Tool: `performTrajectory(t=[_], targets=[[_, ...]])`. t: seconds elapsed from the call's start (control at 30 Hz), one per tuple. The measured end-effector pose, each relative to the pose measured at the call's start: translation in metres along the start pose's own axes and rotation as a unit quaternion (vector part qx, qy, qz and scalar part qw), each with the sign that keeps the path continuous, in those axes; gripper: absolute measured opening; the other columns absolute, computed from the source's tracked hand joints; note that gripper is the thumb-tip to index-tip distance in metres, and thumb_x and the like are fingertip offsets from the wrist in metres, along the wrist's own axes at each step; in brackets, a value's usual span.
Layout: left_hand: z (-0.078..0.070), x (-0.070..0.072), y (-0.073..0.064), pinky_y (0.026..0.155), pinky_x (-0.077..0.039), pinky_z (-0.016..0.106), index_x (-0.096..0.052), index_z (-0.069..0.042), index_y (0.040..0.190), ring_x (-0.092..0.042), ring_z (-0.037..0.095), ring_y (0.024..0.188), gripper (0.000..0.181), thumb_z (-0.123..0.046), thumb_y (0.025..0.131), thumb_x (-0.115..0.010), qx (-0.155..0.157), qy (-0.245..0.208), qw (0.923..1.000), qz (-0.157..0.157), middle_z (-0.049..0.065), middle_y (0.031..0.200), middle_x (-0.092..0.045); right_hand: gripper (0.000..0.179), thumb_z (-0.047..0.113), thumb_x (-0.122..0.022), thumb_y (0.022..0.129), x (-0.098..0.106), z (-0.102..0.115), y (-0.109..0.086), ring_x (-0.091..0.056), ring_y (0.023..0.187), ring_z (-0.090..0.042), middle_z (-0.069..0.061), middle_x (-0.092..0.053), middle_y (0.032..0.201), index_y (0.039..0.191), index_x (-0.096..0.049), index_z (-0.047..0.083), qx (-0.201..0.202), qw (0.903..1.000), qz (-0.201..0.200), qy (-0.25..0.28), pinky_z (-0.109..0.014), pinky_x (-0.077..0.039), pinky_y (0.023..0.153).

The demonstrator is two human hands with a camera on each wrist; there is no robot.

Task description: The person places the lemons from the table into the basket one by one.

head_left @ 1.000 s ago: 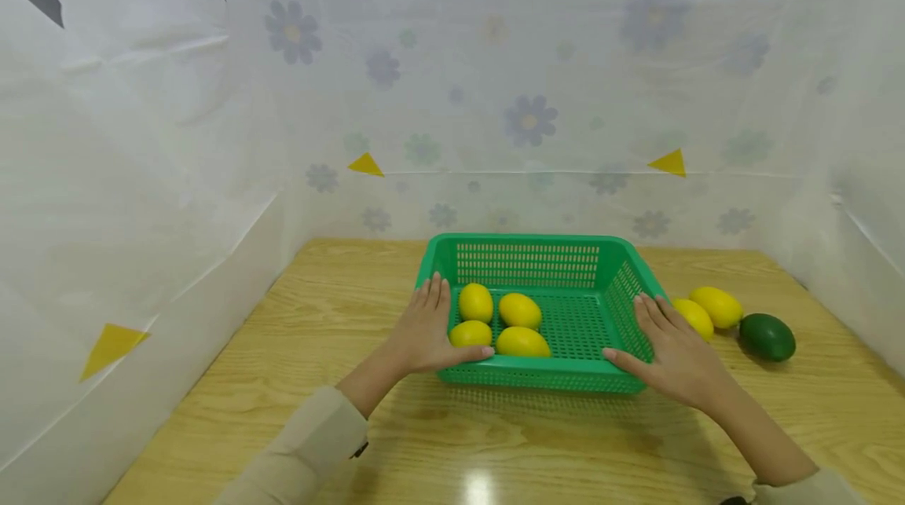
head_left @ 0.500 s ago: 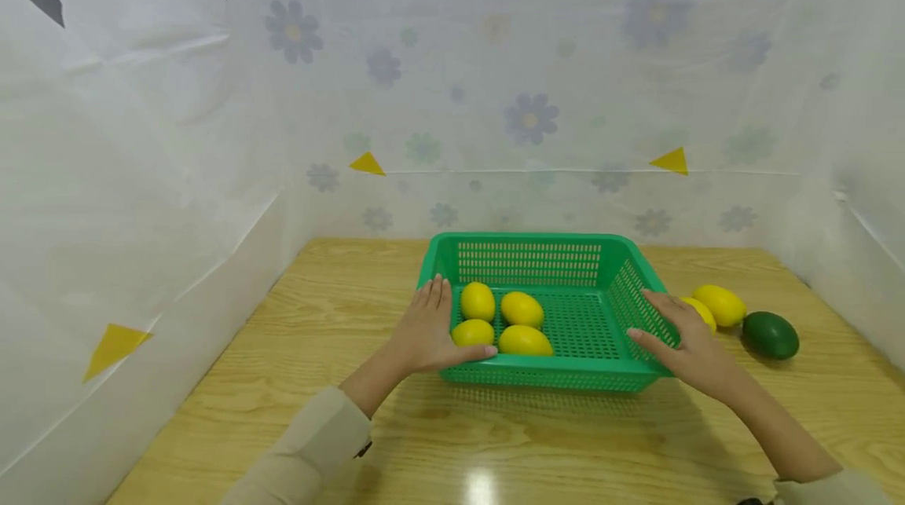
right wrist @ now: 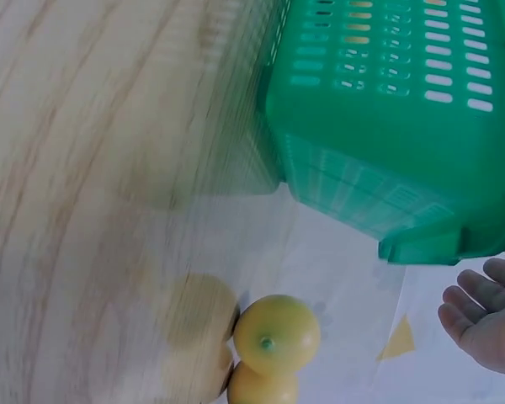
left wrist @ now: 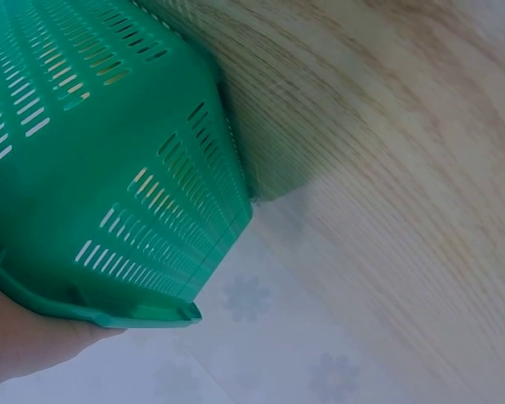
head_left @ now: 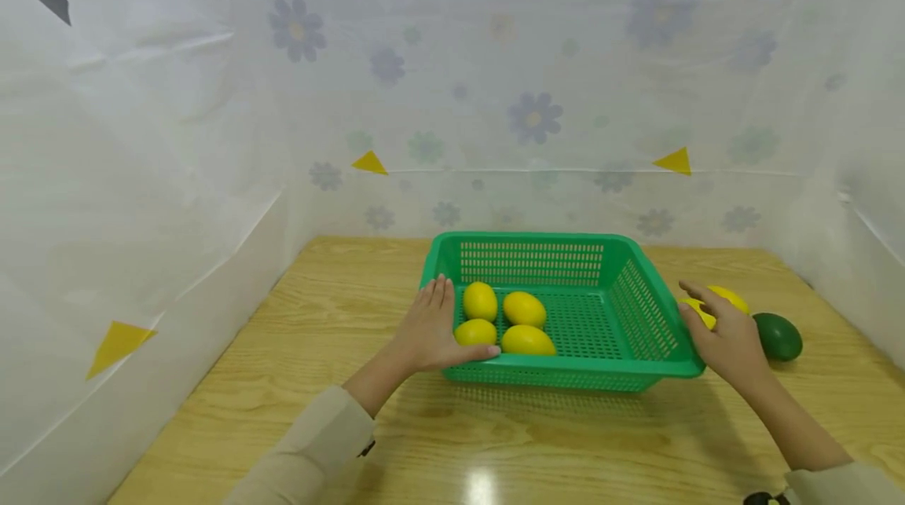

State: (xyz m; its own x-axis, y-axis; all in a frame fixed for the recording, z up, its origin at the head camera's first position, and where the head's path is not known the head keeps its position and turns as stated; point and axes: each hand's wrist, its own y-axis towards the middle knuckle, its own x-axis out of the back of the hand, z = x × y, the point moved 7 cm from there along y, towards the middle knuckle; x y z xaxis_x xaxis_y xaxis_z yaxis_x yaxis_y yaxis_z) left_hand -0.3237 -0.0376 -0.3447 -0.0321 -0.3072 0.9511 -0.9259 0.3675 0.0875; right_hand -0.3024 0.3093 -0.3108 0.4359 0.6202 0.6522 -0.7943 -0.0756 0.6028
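Observation:
A green slotted plastic basket (head_left: 566, 370) stands on the wooden table, several yellow lemons (head_left: 481, 302) lying in its left half. My left hand (head_left: 426, 334) rests on its near left corner, fingers straight along the left rim and thumb along the front rim. In the left wrist view, the hand (left wrist: 34, 345) meets the rim. To the right of the basket, my right hand (head_left: 731, 342) reaches over a lemon (head_left: 700, 311), thumb and fingers apart with nothing held. The right wrist view shows relaxed fingers (right wrist: 480, 303) near the basket rim and two lemons (right wrist: 276, 335) farther down.
Behind the right hand lies another lemon (head_left: 731, 298), partly hidden. Beside it on the table (head_left: 566, 442) sits a dark green, avocado-shaped fruit (head_left: 778, 337). White patterned sheeting (head_left: 452, 96) encloses the back and sides.
My right hand has left the basket's right rim and moved right, over the loose lemons. My left hand stays at the left corner. The basket and fruit have stayed put.

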Motion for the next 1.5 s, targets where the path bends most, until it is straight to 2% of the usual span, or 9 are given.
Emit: performTrajectory(t=[0.07, 0.17, 0.53, 0.8, 0.97, 1.23, 1.5], targets=[[0.000, 0.000, 0.000, 0.119, -0.006, 0.044, -0.005, 0.004, 0.147, -0.003, 0.030, 0.145, 0.116, -0.078, 0.075, -0.045, -0.001, -0.002, 1.0000, 0.001, 0.021, 0.155, -0.003, 0.037, 0.009, -0.048, 0.095, 0.001, -0.005, 0.001, -0.051, 0.097, -0.058, -0.039, -0.052, 0.117, 0.127, -0.048, -0.012, -0.006, 0.9999, -0.005, -0.010, -0.061, -0.048, 0.067], [0.000, 0.000, 0.000, 0.119, -0.006, 0.044, -0.005, 0.004, 0.147, -0.003, 0.030, 0.145, 0.116, -0.078, 0.075, -0.045, -0.001, -0.006, 1.0000, 0.001, 0.020, 0.155, -0.002, 0.038, 0.009, -0.047, 0.096, 0.002, -0.015, 0.002, -0.050, 0.097, -0.059, -0.040, -0.051, 0.118, 0.127, -0.047, -0.012, -0.020, 0.9996, -0.005, -0.017, -0.065, -0.046, 0.072], [0.000, -0.001, 0.000, 0.119, -0.006, 0.044, -0.006, 0.004, 0.147, -0.004, 0.031, 0.144, 0.118, -0.082, 0.074, -0.041, -0.003, -0.002, 1.0000, 0.002, 0.020, 0.155, -0.002, 0.047, 0.018, -0.050, 0.096, 0.000, -0.053, 0.003, -0.048, 0.098, -0.060, -0.043, -0.046, 0.120, 0.130, -0.042, -0.014, -0.080, 0.9953, 0.028, -0.047, -0.063, -0.048, 0.071], [0.000, -0.001, -0.001, 0.119, -0.007, 0.044, -0.006, 0.004, 0.147, -0.004, 0.031, 0.144, 0.118, -0.081, 0.074, -0.041, -0.002, -0.001, 1.0000, 0.000, 0.020, 0.154, -0.003, 0.056, 0.026, -0.055, 0.093, -0.010, -0.074, 0.004, -0.050, 0.097, -0.057, -0.044, -0.044, 0.118, 0.126, -0.042, -0.018, -0.083, 0.9900, 0.066, -0.093, -0.060, -0.049, 0.067], [0.000, 0.000, -0.001, 0.119, -0.007, 0.044, -0.007, 0.004, 0.147, -0.005, 0.031, 0.144, 0.118, -0.083, 0.074, -0.039, -0.005, 0.001, 1.0000, -0.001, 0.021, 0.154, -0.003, 0.059, 0.024, -0.058, 0.092, -0.016, -0.087, 0.005, -0.046, 0.099, -0.059, -0.046, -0.041, 0.119, 0.125, -0.041, -0.021, -0.093, 0.9854, 0.091, -0.110, -0.063, -0.046, 0.073], [0.000, 0.000, -0.001, 0.119, -0.007, 0.044, -0.007, 0.005, 0.147, -0.005, 0.032, 0.144, 0.114, -0.076, 0.077, -0.046, -0.003, -0.001, 1.0000, -0.001, 0.022, 0.154, -0.004, 0.062, 0.024, -0.055, 0.093, -0.024, -0.100, 0.005, -0.039, 0.105, -0.061, -0.048, -0.037, 0.122, 0.127, -0.036, -0.024, -0.130, 0.9774, 0.125, -0.109, -0.066, -0.039, 0.082], [0.001, -0.001, 0.000, 0.119, -0.006, 0.044, -0.007, 0.004, 0.147, -0.005, 0.031, 0.144, 0.118, -0.082, 0.074, -0.040, -0.004, 0.000, 1.0000, -0.003, 0.021, 0.154, -0.004, 0.069, 0.027, -0.056, 0.091, -0.028, -0.106, 0.007, -0.043, 0.101, -0.059, -0.049, -0.037, 0.121, 0.127, -0.032, -0.026, -0.146, 0.9719, 0.146, -0.114, -0.061, -0.044, 0.076]])
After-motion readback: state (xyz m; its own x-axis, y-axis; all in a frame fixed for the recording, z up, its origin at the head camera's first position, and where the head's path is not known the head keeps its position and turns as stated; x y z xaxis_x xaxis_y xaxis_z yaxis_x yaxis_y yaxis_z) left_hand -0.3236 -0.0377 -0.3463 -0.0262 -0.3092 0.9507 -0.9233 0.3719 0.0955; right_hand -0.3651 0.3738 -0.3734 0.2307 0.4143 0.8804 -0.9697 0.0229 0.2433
